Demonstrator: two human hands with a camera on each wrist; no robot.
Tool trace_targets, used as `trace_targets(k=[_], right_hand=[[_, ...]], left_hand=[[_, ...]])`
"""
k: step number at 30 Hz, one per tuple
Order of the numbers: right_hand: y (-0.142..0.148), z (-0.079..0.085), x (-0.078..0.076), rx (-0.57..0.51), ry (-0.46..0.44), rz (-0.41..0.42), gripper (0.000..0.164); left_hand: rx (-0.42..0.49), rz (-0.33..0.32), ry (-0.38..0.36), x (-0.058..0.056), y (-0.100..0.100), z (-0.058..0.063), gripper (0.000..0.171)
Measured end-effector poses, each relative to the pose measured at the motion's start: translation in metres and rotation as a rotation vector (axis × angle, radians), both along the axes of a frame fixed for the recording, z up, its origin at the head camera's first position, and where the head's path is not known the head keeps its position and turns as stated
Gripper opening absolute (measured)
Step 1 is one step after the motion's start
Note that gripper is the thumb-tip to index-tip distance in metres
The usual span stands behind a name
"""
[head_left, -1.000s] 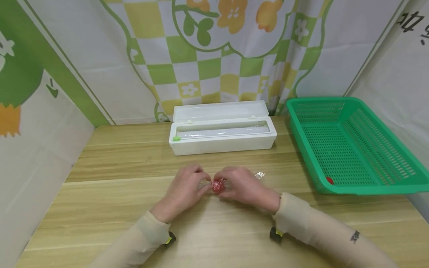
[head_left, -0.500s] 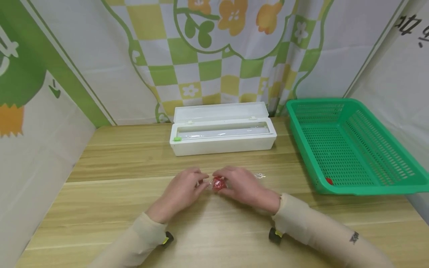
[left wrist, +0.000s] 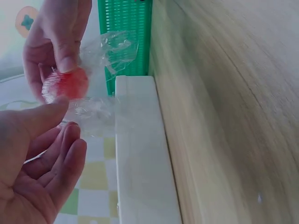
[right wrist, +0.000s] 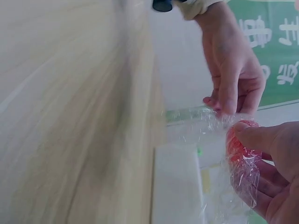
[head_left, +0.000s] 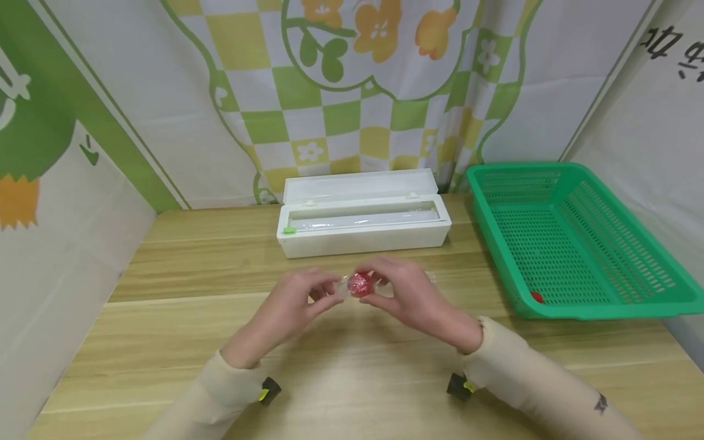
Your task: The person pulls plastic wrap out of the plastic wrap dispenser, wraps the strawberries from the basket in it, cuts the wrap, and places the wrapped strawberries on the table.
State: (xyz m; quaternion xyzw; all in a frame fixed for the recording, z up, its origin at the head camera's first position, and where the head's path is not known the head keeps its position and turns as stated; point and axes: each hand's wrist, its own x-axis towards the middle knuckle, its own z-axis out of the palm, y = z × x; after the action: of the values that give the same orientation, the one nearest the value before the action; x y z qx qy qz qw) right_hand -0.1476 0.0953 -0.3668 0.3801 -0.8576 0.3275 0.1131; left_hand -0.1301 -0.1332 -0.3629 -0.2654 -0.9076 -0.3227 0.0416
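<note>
A small, round red thing [head_left: 360, 285], loosely wrapped in clear cling film [right wrist: 243, 179], hangs between the two hands above the wooden table. The right hand [head_left: 409, 296] grips it from the right, thumb on its near side. From the left, the left hand [head_left: 299, 299] pinches the film between thumb and forefinger, right beside the red thing. Loose film spreads out below it in the left wrist view, where the red thing [left wrist: 70, 84] shows through shiny wrinkles. The left hand's other fingers are loosely curled.
Behind the hands stands a white cling film box [head_left: 363, 238], lid up, a roll inside and a green slider on its edge. To the right, a green plastic basket [head_left: 495, 244] holds a small red thing [head_left: 536, 297]. A patterned curtain [head_left: 352, 122] closes off the back.
Both hands have lifted the wrapped red thing up from the table, slightly away from the body. The left hand has pulled a little to the left with the film. Box and basket stay put.
</note>
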Motion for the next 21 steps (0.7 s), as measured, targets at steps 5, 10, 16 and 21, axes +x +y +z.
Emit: trace_targets(k=[5,10,16,21], right_hand=[[0.001,0.008,0.004,-0.061,-0.016,0.034,0.039],[0.0,0.01,0.007,-0.096,-0.054,0.031,0.038],[-0.002,0.012,0.009,-0.161,-0.083,0.054,0.037],[-0.005,0.013,0.011,-0.171,-0.086,0.039,0.038]], left_hand=[[0.063,0.0,0.07,0.001,0.004,0.005,0.014],[0.069,0.007,0.156,0.004,0.008,0.006,0.011],[0.104,0.008,0.253,0.006,0.011,0.005,0.014],[0.09,0.054,0.342,0.008,0.015,0.001,0.015]])
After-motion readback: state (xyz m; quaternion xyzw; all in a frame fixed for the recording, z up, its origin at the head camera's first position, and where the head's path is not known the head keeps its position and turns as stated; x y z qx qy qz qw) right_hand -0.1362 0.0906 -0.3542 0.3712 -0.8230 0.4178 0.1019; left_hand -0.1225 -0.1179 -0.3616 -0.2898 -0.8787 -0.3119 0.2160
